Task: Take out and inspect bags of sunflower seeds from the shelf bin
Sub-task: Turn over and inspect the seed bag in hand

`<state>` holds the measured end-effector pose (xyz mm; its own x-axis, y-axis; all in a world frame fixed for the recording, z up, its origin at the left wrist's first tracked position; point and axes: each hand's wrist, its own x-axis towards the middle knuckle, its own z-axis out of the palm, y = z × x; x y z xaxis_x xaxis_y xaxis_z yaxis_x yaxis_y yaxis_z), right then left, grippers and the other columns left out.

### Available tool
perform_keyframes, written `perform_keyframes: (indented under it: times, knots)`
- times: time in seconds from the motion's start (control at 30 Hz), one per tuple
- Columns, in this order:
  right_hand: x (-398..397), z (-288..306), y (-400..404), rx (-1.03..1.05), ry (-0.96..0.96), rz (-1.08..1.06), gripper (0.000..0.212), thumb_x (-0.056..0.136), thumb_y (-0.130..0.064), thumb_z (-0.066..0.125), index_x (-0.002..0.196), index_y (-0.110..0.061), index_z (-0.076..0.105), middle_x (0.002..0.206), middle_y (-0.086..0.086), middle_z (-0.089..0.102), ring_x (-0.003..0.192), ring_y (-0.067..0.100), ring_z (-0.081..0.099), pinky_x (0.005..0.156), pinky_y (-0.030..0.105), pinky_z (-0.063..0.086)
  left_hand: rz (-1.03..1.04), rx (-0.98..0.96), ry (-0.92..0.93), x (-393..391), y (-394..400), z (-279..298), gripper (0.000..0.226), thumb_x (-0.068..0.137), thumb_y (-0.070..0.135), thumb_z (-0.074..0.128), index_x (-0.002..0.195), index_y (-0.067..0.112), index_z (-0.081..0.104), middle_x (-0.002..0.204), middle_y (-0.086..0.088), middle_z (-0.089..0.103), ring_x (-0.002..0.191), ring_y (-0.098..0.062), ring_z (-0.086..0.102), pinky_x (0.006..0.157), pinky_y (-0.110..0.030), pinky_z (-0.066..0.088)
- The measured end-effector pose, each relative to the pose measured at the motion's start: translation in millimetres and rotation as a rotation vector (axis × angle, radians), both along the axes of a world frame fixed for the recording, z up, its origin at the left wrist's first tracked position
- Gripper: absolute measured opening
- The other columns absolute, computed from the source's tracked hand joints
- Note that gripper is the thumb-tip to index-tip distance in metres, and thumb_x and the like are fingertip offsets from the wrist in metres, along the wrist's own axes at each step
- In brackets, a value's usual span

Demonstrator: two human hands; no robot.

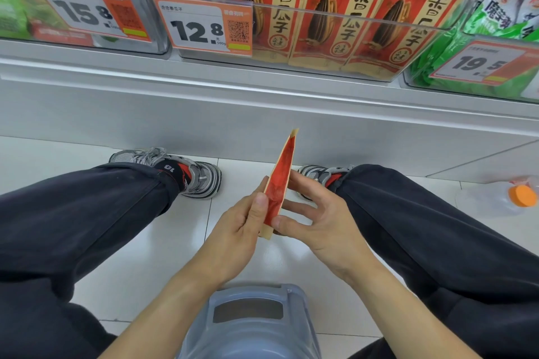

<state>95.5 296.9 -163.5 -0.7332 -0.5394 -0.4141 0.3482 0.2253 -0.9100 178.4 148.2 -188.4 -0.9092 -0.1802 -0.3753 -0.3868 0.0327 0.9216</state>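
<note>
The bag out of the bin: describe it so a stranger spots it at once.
Below the clear plastic shelf bin of upright red sunflower seed bags, find the two hands. The flat red paper bag between left hand and right hand is alone edge-on.

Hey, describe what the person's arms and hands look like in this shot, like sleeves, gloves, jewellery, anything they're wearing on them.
Both forearms are bare right to the bottom edge of the frame, so no sleeves show. The left hand and right hand wear no gloves, and no rings, watch, bracelets or markings are visible on the sides that show. The fingernails that show are short and unpainted.
</note>
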Motion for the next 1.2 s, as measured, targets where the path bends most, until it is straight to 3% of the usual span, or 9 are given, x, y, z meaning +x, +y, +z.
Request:
perform_keyframes:
  times: [0.1, 0.27, 0.43, 0.53, 0.63, 0.77, 0.9, 1.07, 1.2]
  knots:
    - [-1.3, 1.1, 0.9, -0.004, 0.005, 0.009, 0.071, 0.077, -0.012, 0.087, 0.138, -0.034, 0.059, 0.132, -0.021, 0.065, 0.115, 0.007, 0.067, 0.086, 0.032, 0.061, -0.016, 0.016, -0.005, -0.7, -0.4, 1.0, 0.042, 0.099, 0.056, 0.027, 0.125, 0.045, 0.058, 0.086, 0.030, 0.068, 0.092, 0.004, 0.065, 0.093, -0.019, 0.049]
    - [-3.6, -1.5, 2.1, 0.015, 0.053, 0.028, 0.076, 0.075, -0.012, 0.088, 0.140, -0.036, 0.057, 0.134, -0.022, 0.063, 0.116, 0.006, 0.066, 0.075, 0.019, 0.058, -0.020, 0.089, -0.031, 0.0, -5.8, -4.2, 0.055, 0.094, 0.070, 0.029, 0.125, 0.040, 0.064, 0.097, 0.009, 0.075, 0.101, -0.019, 0.071, 0.101, -0.038, 0.054]
    - [-2.9, -7.6, 2.6, 0.084, 0.161, 0.061, 0.084, 0.063, -0.038, 0.091, 0.138, -0.045, 0.054, 0.137, -0.019, 0.055, 0.119, 0.003, 0.060, 0.084, 0.024, 0.060, -0.025, 0.145, -0.001, -0.3, -5.7, -0.7, 0.057, 0.097, 0.066, 0.036, 0.115, 0.020, 0.065, 0.100, -0.020, 0.067, 0.097, -0.041, 0.061, 0.097, -0.053, 0.053]
    - [-0.4, -11.1, 3.7, 0.173, 0.295, 0.132, 0.081, 0.059, -0.052, 0.088, 0.134, -0.048, 0.056, 0.133, -0.021, 0.050, 0.123, 0.001, 0.054, 0.095, 0.022, 0.054, 0.080, 0.192, -0.031, -4.2, -5.0, 2.7, 0.061, 0.091, 0.061, 0.047, 0.118, 0.008, 0.063, 0.101, -0.018, 0.074, 0.090, -0.041, 0.069, 0.084, -0.047, 0.059]
    - [2.4, -13.9, 2.7, 0.158, 0.325, 0.176, 0.075, 0.061, -0.049, 0.089, 0.130, -0.038, 0.062, 0.131, -0.019, 0.051, 0.123, -0.001, 0.054, 0.094, 0.017, 0.052, 0.200, 0.203, -0.071, -6.2, -5.2, 2.2, 0.056, 0.096, 0.057, 0.052, 0.117, 0.007, 0.064, 0.101, -0.013, 0.077, 0.090, -0.036, 0.075, 0.088, -0.059, 0.057]
    - [0.6, -19.0, 0.4, 0.224, 0.290, 0.039, 0.056, 0.074, -0.045, 0.083, 0.124, -0.038, 0.059, 0.125, -0.018, 0.059, 0.114, -0.001, 0.060, 0.087, 0.023, 0.059, 0.255, 0.145, -0.118, -6.1, -6.0, -3.4, 0.037, 0.105, 0.038, 0.041, 0.115, 0.018, 0.070, 0.103, -0.002, 0.079, 0.095, -0.022, 0.076, 0.093, -0.052, 0.057]
    - [-7.7, -18.9, 3.0, 0.265, 0.203, -0.052, 0.052, 0.091, -0.039, 0.070, 0.139, -0.030, 0.050, 0.128, -0.017, 0.062, 0.109, -0.002, 0.064, 0.082, 0.018, 0.057, 0.161, 0.105, -0.124, -3.9, -6.2, -10.3, 0.027, 0.108, 0.023, 0.042, 0.115, 0.013, 0.066, 0.103, -0.005, 0.078, 0.098, -0.025, 0.074, 0.092, -0.055, 0.057]
    - [-8.9, -16.2, 3.9, 0.206, 0.151, -0.084, 0.022, 0.096, -0.035, 0.065, 0.116, -0.027, 0.067, 0.108, -0.012, 0.076, 0.096, 0.011, 0.074, 0.089, 0.045, 0.061, 0.036, 0.118, -0.100, -1.0, -0.1, -10.8, 0.028, 0.103, 0.002, 0.050, 0.122, 0.020, 0.057, 0.116, 0.005, 0.072, 0.104, -0.020, 0.072, 0.093, -0.042, 0.059]
    - [-7.5, -12.2, 2.9, 0.218, 0.193, -0.026, 0.017, 0.097, -0.034, 0.064, 0.109, -0.026, 0.072, 0.100, -0.012, 0.078, 0.090, 0.009, 0.075, 0.083, 0.039, 0.062, 0.214, 0.049, -0.070, -5.6, 3.4, -4.7, 0.026, 0.102, 0.011, 0.055, 0.116, 0.033, 0.058, 0.111, 0.007, 0.070, 0.097, -0.013, 0.069, 0.079, -0.022, 0.058]
